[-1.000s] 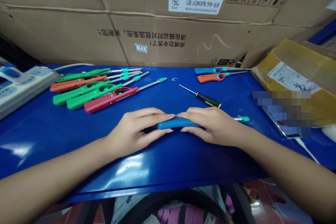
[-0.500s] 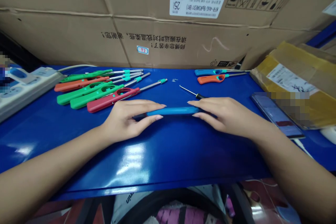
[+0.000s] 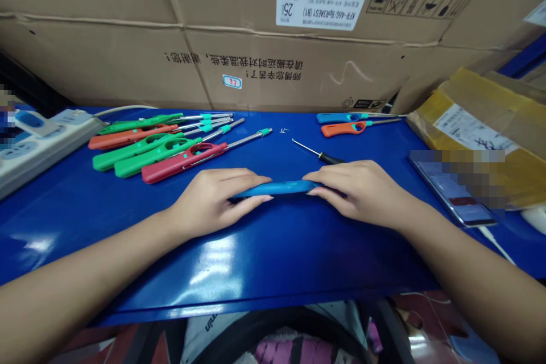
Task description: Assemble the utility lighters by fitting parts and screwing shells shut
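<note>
Both hands (image 3: 213, 196) (image 3: 362, 190) have closed inward, fingers pinching the smooth blue plastic lighter (image 3: 279, 187).

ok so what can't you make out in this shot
Head view:
- blue plastic lighter: both ends covered by the left hand and right hand.
- thin black-handled screwdriver: handle behind the right hand.
- flat dark device: pixelated.
- white power strip: cut off by the left edge, partly pixelated.
- white carton label: print too small.

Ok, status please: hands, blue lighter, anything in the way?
Left hand and right hand each grip an end of blue lighter. Screwdriver lies just behind right hand.
</note>
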`<action>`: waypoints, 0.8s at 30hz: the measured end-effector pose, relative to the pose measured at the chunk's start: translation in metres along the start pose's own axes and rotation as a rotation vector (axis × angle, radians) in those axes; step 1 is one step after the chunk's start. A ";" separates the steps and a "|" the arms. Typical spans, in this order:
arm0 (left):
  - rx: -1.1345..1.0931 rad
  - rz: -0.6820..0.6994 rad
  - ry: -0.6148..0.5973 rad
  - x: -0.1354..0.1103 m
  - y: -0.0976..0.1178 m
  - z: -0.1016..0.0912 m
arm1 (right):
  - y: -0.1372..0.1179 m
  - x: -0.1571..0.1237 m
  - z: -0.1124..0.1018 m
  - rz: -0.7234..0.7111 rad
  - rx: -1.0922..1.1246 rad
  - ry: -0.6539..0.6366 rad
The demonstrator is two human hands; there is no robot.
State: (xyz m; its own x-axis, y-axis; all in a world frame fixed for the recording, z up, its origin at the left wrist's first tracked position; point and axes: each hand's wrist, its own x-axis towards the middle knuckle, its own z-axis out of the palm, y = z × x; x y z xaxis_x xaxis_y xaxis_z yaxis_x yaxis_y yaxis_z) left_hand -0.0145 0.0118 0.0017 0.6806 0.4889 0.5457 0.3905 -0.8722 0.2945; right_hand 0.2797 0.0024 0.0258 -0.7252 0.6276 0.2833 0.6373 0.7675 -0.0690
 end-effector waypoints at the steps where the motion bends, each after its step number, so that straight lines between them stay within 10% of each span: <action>1: 0.002 0.000 -0.007 0.000 0.000 0.000 | 0.000 0.001 0.001 -0.002 0.019 -0.010; 24: -0.088 -0.255 -0.288 0.003 0.015 0.004 | -0.019 0.009 0.026 0.098 0.350 -0.101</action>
State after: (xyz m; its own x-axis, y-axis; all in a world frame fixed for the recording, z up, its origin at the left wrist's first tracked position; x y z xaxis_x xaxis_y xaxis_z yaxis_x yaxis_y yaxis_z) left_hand -0.0045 0.0004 0.0048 0.7196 0.6628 0.2071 0.5235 -0.7137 0.4654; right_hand 0.2541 -0.0033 0.0047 -0.6984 0.6964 0.1651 0.5895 0.6905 -0.4191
